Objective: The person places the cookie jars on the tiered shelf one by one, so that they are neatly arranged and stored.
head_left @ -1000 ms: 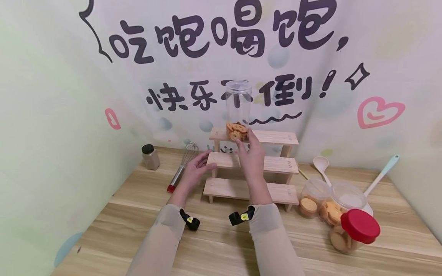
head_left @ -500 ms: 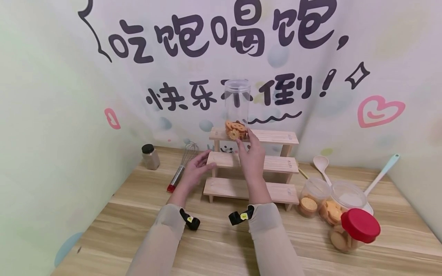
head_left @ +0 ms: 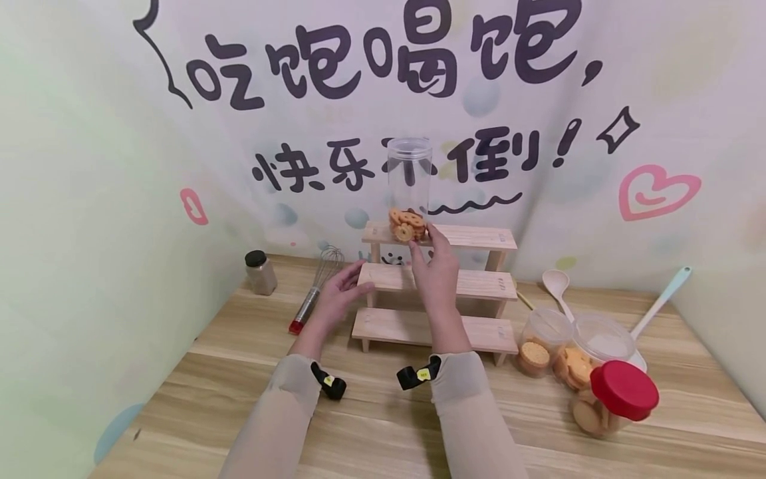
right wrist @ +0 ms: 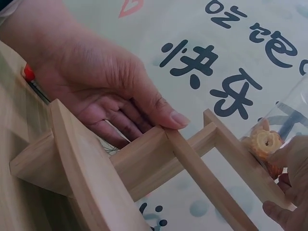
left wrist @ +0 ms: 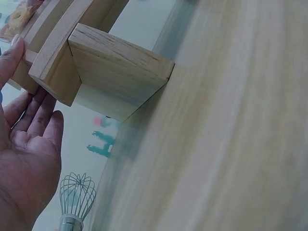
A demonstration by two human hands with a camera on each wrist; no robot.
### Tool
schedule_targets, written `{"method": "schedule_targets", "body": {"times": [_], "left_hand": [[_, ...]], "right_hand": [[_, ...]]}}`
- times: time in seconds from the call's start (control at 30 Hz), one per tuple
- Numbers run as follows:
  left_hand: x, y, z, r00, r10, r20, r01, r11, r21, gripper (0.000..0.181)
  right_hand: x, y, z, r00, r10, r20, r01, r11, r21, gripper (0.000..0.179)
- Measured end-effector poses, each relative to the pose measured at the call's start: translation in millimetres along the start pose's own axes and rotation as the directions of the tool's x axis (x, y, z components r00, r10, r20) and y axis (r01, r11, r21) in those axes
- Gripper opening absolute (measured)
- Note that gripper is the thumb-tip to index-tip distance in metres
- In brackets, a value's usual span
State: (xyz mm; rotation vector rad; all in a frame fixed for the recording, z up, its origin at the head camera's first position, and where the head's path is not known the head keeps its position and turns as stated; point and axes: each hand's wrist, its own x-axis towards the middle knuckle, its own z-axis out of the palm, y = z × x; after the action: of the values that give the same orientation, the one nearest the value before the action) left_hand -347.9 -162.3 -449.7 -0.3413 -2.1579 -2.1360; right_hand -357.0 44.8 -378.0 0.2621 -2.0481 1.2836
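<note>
A tall clear jar with a transparent lid and several cookies at its bottom (head_left: pixel 409 179) stands upright on the top board of a three-tier wooden display shelf (head_left: pixel 419 327). My right hand (head_left: pixel 437 279) holds the jar low down, index finger along its right side and thumb near the front of its base. In the right wrist view the cookies (right wrist: pixel 267 143) show beside those fingers. My left hand (head_left: pixel 338 299) grips the left end of the middle board, thumb above and fingers below and behind, as the left wrist view of the hand (left wrist: pixel 31 154) also shows.
Left of the shelf lie a whisk (head_left: pixel 317 293) and a black-capped seasoning jar (head_left: pixel 260 273). On the right stand two clear cookie jars, one small (head_left: pixel 535 356) and one wider (head_left: pixel 577 366), plus a red-lidded jar (head_left: pixel 622 399). Behind them are a ladle (head_left: pixel 558 289) and a blue-handled utensil (head_left: pixel 661 303).
The clear jar has shifted very slightly left along the top board with my right hand on it. My left hand keeps its place at the shelf's end.
</note>
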Motion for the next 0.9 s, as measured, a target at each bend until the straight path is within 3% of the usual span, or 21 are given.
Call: {"method": "schedule_targets", "body": {"times": [0.23,0.3,0.37,0.43,0.5,0.6,0.7,0.9], "left_hand": [[1.0,0.8,4.1,1.0,-0.007,0.014,0.007,1.0,0.011,0.065],[0.0,1.2,4.1,1.0,-0.012,0.006,0.012,1.0,0.017,0.065],[-0.7,1.0,3.7,1.0,-0.014,0.003,0.014,1.0,0.022,0.067],[-2.0,0.3,3.7,1.0,-0.015,-0.002,0.015,1.0,0.025,0.068],[-2.8,-1.6,4.0,1.0,-0.024,-0.003,0.024,0.999,0.023,0.07],[-5.0,-3.3,4.4,0.999,-0.04,-0.011,0.04,0.999,0.023,0.07],[-6.1,-3.0,4.2,0.999,-0.042,-0.011,0.042,0.999,0.024,0.071],[-3.8,1.7,3.1,1.0,-0.028,0.003,0.028,0.999,0.035,0.073]], "right_hand": [[4.5,-1.4,-13.9,0.997,0.056,0.046,-0.055,0.998,-0.015,0.042],[6.0,-3.5,-17.4,0.999,0.023,0.046,-0.021,0.999,-0.028,0.043],[7.7,-7.1,-21.5,0.997,-0.064,0.03,0.065,0.998,-0.023,0.045],[8.6,-12.5,-27.5,0.982,-0.187,0.017,0.188,0.982,-0.011,0.048],[8.1,-19.1,-35.7,0.951,-0.309,0.024,0.309,0.951,0.011,0.054],[3.4,-29.3,-52.7,0.906,-0.414,0.09,0.412,0.91,0.044,0.068],[-3.0,-36.6,-73.7,0.883,-0.438,0.168,0.435,0.899,0.059,0.079],[-17.7,-39.4,-124.9,0.879,-0.391,0.274,0.421,0.905,-0.06,0.079]]}}
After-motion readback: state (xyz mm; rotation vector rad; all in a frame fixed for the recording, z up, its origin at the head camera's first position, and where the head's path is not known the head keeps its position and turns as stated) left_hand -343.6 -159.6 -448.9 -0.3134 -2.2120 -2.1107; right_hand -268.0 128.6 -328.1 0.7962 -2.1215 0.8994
